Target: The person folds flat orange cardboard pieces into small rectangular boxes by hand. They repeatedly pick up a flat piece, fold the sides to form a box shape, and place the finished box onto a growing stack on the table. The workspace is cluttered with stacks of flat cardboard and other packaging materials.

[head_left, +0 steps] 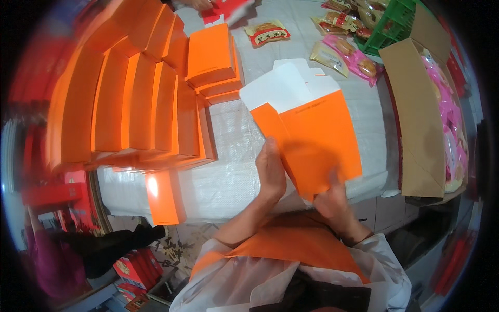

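Ideally, the open orange rectangular card box (319, 135) gets even support at both lower sides, since thin card of this kind would probably crease under a hard pinch. It lies tilted between the hands at the near edge of the white-covered worktop (234, 140), its white-lined end flaps (291, 78) spread away from the person. Squaring the walls before bending any flap, and working from the fold lines, should keep the corners crisp.

The left hand (271, 166) lies nearly straight against the box's left side; whether its fingers curl underneath is hidden. The right hand (332, 200) is partly bent at the near end, a digit over the orange face, but blur leaves its hold uncertain. The box's underside and interior are out of sight, and its printed line is too small to read.
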